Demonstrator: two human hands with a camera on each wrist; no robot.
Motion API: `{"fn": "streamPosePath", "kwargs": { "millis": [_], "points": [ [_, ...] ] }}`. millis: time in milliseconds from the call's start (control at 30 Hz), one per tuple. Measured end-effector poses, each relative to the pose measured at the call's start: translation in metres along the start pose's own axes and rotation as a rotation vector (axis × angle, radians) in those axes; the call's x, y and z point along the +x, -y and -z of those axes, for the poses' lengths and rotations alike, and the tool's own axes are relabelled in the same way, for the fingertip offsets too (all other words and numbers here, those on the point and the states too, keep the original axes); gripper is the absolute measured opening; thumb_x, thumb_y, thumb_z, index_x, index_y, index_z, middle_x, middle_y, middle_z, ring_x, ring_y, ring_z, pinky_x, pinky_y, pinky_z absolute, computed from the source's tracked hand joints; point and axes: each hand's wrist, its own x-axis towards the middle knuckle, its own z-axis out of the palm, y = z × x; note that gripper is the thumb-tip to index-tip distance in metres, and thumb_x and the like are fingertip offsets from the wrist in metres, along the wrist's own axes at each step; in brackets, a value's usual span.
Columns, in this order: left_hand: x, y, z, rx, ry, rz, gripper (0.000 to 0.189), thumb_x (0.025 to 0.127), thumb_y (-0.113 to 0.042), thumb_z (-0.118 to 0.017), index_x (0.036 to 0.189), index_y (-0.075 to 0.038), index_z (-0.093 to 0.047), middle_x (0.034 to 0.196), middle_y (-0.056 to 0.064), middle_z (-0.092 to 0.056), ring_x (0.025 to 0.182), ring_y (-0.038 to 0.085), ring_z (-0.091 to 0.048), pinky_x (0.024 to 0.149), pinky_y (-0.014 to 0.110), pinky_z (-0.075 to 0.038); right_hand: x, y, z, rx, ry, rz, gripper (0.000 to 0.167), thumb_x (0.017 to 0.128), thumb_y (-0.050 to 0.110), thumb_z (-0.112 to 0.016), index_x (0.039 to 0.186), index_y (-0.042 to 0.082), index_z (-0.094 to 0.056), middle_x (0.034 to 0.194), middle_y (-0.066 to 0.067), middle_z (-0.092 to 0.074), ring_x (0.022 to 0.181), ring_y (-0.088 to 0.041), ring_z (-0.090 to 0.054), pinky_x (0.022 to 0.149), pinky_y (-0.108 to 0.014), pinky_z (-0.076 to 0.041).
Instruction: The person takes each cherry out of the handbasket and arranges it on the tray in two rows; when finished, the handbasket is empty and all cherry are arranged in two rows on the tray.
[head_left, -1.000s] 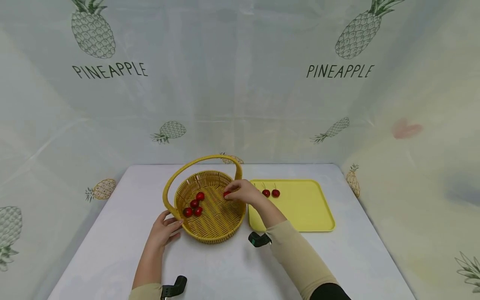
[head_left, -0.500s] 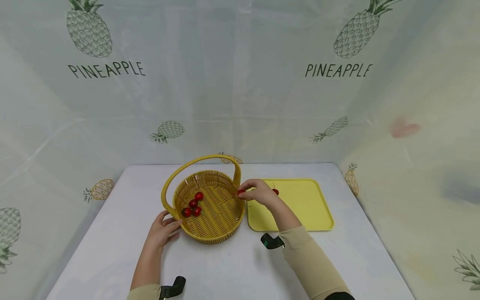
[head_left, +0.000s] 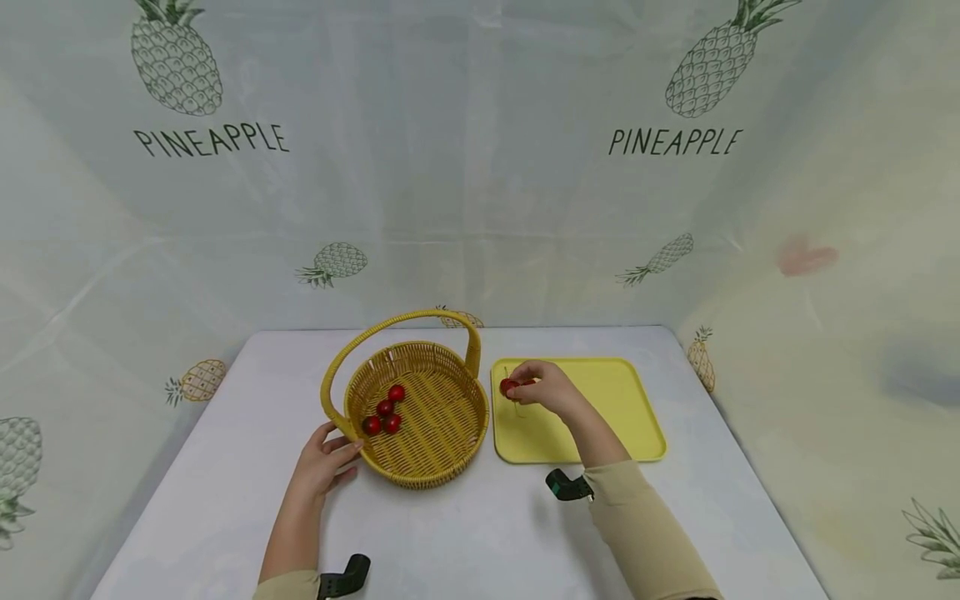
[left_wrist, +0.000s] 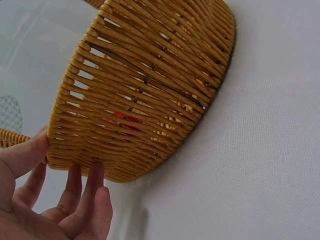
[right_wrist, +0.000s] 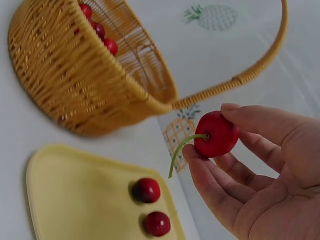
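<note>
My right hand (head_left: 546, 388) pinches a red cherry (right_wrist: 220, 135) between thumb and fingertips above the yellow tray; its green stem hangs from it. Two more cherries lie on the tray (right_wrist: 75, 200), one nearer (right_wrist: 148, 190) and one beside it (right_wrist: 157, 223), both partly hidden by the hand in the head view. Left of the tray stands a round yellow wicker basket (head_left: 435, 454) with several cherries (head_left: 386, 407) in its left part. My left hand (head_left: 324, 460) holds the basket's rim at the left, near the handle's base, with fingers against the outer wall.
The basket's tall arched handle (head_left: 405, 317) rises over its opening. White cloth (head_left: 450, 542) covers the table, and a pale pineapple-printed sheet (head_left: 480, 167) hangs behind and at the sides. Basket and tray stand almost side by side.
My right hand has moved right, from over the basket to above the tray, with the cherry still pinched. The left hand and the basket have stayed in place.
</note>
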Motion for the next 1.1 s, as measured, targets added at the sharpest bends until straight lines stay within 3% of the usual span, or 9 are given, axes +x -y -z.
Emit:
{"fn": "streamPosePath", "kwargs": {
  "millis": [167, 333, 467, 667, 1100],
  "points": [
    [0.0, -0.001, 0.001, -0.001, 0.008, -0.004, 0.071, 0.094, -0.013, -0.067, 0.15, -0.005, -0.025, 0.134, 0.027, -0.048, 0.089, 0.015, -0.066, 0.08, 0.04, -0.054, -0.003, -0.005, 0.011, -0.007, -0.019, -0.021, 0.035, 0.088, 0.003, -0.069, 0.119, -0.009, -0.06, 0.107, -0.02, -0.057, 0.088, -0.027, -0.065, 0.084, -0.047, -0.053],
    [0.0, -0.001, 0.001, -0.003, 0.006, -0.001, 0.07, 0.094, -0.011, -0.066, 0.15, -0.005, -0.025, 0.134, 0.027, -0.048, 0.088, 0.014, -0.066, 0.08, 0.04, -0.054, -0.005, -0.01, 0.021, -0.04, -0.03, -0.055, 0.033, 0.088, 0.003, -0.066, 0.12, -0.007, -0.062, 0.109, -0.019, -0.056, 0.087, -0.024, -0.065, 0.085, -0.046, -0.053],
    [0.0, -0.001, 0.001, -0.007, 0.011, -0.001, 0.071, 0.094, -0.013, -0.067, 0.151, -0.005, -0.025, 0.134, 0.027, -0.048, 0.089, 0.015, -0.066, 0.081, 0.04, -0.054, -0.006, -0.016, 0.028, -0.056, -0.038, -0.065, 0.035, 0.086, 0.002, -0.065, 0.12, -0.007, -0.063, 0.11, -0.019, -0.053, 0.091, -0.029, -0.066, 0.087, -0.048, -0.052],
    [0.001, -0.001, 0.002, -0.009, 0.016, 0.002, 0.071, 0.094, -0.013, -0.067, 0.151, -0.006, -0.025, 0.134, 0.026, -0.047, 0.089, 0.014, -0.065, 0.081, 0.041, -0.053, -0.006, -0.024, 0.038, -0.153, -0.058, -0.06, 0.036, 0.085, 0.006, -0.065, 0.12, -0.001, -0.067, 0.108, -0.014, -0.058, 0.094, -0.024, -0.056, 0.084, -0.043, -0.052],
    [0.002, 0.0, 0.002, -0.011, 0.015, 0.005, 0.069, 0.094, -0.011, -0.065, 0.15, -0.005, -0.025, 0.134, 0.026, -0.048, 0.088, 0.012, -0.065, 0.079, 0.039, -0.054, -0.004, -0.043, 0.058, -0.226, -0.123, -0.07, 0.033, 0.088, 0.012, -0.064, 0.119, 0.0, -0.068, 0.129, -0.018, -0.056, 0.109, -0.032, -0.053, 0.086, -0.049, -0.047]
  ]
}}
